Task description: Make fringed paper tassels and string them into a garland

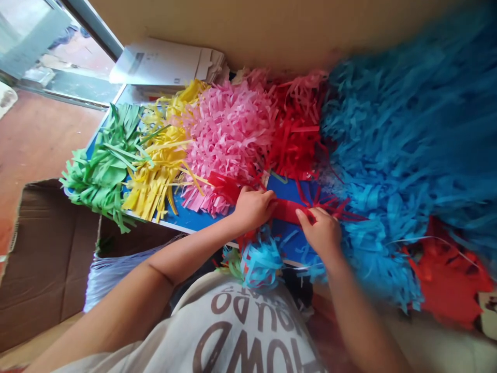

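Note:
A strip of red fringed tissue paper (288,211) is stretched between my two hands, above the blue tabletop (285,187). My left hand (254,206) is closed round one end, and red fringe spreads beyond it to the left. My right hand (321,228) pinches the other end between thumb and fingers, with loose red strands sticking out past it. Just below the strip, close to my shirt, hangs a light blue fringed paper bunch (262,263) with some green and red paper beside it.
Heaps of green fringe (103,168), yellow fringe (157,178), pink fringe (233,127) and red fringe (295,142) line the table. A large blue fringe pile (392,171) fills the right. White boxes (166,59) lie at the back; a cardboard box (50,248) stands lower left.

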{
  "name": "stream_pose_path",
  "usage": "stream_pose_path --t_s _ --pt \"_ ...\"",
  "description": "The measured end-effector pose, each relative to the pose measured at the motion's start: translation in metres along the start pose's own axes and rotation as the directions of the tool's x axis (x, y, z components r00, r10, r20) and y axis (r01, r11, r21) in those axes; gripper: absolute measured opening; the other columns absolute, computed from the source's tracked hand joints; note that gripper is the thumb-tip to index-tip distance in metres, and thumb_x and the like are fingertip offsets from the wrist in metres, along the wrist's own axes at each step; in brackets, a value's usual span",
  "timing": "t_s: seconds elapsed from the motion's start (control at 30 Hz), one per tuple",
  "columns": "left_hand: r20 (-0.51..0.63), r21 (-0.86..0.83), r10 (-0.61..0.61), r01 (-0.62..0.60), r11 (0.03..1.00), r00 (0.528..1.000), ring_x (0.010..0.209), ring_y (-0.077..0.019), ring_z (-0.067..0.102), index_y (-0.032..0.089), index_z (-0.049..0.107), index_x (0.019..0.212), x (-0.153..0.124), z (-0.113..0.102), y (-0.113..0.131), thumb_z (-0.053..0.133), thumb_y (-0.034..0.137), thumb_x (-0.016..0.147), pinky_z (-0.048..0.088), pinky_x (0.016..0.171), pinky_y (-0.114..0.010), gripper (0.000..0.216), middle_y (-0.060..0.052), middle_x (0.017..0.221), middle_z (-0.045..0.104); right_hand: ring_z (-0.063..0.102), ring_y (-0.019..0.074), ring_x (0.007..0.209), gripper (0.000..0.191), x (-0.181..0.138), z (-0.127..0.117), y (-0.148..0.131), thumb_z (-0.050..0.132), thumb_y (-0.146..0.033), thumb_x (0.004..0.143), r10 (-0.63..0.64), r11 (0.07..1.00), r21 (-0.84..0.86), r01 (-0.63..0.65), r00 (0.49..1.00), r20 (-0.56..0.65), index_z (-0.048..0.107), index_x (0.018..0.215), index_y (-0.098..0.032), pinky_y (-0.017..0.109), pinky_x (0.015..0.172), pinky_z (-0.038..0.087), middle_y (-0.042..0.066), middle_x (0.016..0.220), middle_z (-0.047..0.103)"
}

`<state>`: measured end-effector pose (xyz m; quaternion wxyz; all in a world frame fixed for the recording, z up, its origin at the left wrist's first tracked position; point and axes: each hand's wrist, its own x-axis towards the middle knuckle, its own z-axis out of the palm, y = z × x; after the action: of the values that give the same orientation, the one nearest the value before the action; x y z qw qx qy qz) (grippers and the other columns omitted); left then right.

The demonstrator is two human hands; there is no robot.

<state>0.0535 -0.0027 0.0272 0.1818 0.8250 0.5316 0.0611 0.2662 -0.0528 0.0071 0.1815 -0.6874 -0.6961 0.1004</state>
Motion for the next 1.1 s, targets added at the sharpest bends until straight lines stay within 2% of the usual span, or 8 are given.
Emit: stream_pose_path --t_s 0.4,0.57,0.8,0.87,0.93,0.97,1.03,1.1 --pt "0.069 0.085 -0.060 0.054 0.995 0.996 0.074 -0.0246 0.070 0.017 0.068 0.098 0.010 0.000 0.001 0.046 0.031 0.094 0.040 0.081 -0.040 0.027 -0.009 0.077 0.074 0.046 0.0152 0.059 0.036 0.003 0.003 -0.003 0.053 -0.039 0.093 -0.022 0.996 -0.088 0.018 0.999 -0.039 0.061 0.064 -0.020 0.032 0.062 0.024 0.005 0.072 0.065" --pt "0.033 0.089 -0.037 0.034 0.995 0.999 0.070 -0.0231 0.069 0.016 0.068 0.094 0.011 0.003 -0.001 0.047 0.030 0.093 0.040 0.079 -0.039 0.026 -0.009 0.074 0.074 0.047 0.0160 0.059 0.037 0.002 0.004 -0.002 0.052 -0.039 0.094 -0.038 0.995 -0.092 0.034 0.998 -0.047 0.061 0.064 -0.020 0.032 0.061 0.026 0.006 0.072 0.065" --pt "0.078 0.085 -0.056 0.050 0.995 0.995 0.079 -0.0256 0.067 0.016 0.067 0.097 0.009 0.000 0.001 0.047 0.031 0.095 0.038 0.081 -0.041 0.024 -0.009 0.080 0.072 0.049 0.0176 0.060 0.037 0.003 0.009 0.002 0.053 -0.043 0.094 -0.023 0.993 -0.115 0.017 0.999 -0.047 0.058 0.064 -0.022 0.033 0.061 0.026 0.006 0.072 0.065" --pt "-0.024 0.102 0.018 -0.015 0.995 1.000 0.093 -0.0272 0.065 0.017 0.067 0.103 0.008 0.000 0.001 0.046 0.029 0.097 0.037 0.085 -0.041 0.024 -0.011 0.096 0.072 0.052 0.0201 0.063 0.032 0.002 0.007 0.001 0.055 -0.045 0.093 0.000 0.994 -0.107 -0.008 0.997 -0.080 0.060 0.073 -0.021 0.033 0.062 0.028 0.006 0.073 0.066" --pt "-0.113 0.148 0.215 -0.198 0.969 0.970 0.108 -0.0277 0.059 0.020 0.066 0.110 0.009 -0.001 0.000 0.043 0.027 0.100 0.035 0.091 -0.042 0.026 -0.011 0.115 0.069 0.058 0.0248 0.073 0.027 0.000 0.001 -0.003 0.059 -0.045 0.091 0.008 0.989 -0.144 -0.035 0.983 -0.186 0.064 0.089 -0.018 0.035 0.068 0.030 0.011 0.083 0.070" --pt "-0.104 0.171 0.341 -0.321 0.932 0.934 0.110 -0.0269 0.057 0.021 0.067 0.108 0.010 -0.001 -0.001 0.042 0.027 0.101 0.034 0.092 -0.041 0.027 -0.010 0.117 0.068 0.060 0.0273 0.081 0.027 -0.002 -0.003 -0.005 0.061 -0.043 0.091 -0.014 0.984 -0.175 -0.030 0.969 -0.246 0.064 0.097 -0.017 0.037 0.073 0.031 0.013 0.091 0.071" --pt "0.003 0.170 0.545 -0.537 0.826 0.839 0.101 -0.0241 0.058 0.020 0.069 0.098 0.013 -0.003 -0.003 0.043 0.027 0.101 0.034 0.091 -0.040 0.028 -0.008 0.106 0.070 0.061 0.0295 0.094 0.020 -0.006 -0.013 -0.011 0.061 -0.034 0.091 -0.154 0.972 -0.212 0.103 0.959 -0.240 0.065 0.103 -0.018 0.042 0.084 0.030 0.014 0.104 0.071" --pt "0.097 0.138 0.627 -0.634 0.761 0.773 0.088 -0.0219 0.059 0.019 0.070 0.089 0.015 -0.006 -0.005 0.048 0.024 0.098 0.034 0.091 -0.041 0.024 -0.006 0.091 0.070 0.061 0.0266 0.100 0.014 -0.008 -0.019 -0.014 0.059 -0.024 0.090 -0.357 0.927 -0.148 0.343 0.931 -0.075 0.067 0.101 -0.021 0.043 0.092 0.029 0.010 0.107 0.072"
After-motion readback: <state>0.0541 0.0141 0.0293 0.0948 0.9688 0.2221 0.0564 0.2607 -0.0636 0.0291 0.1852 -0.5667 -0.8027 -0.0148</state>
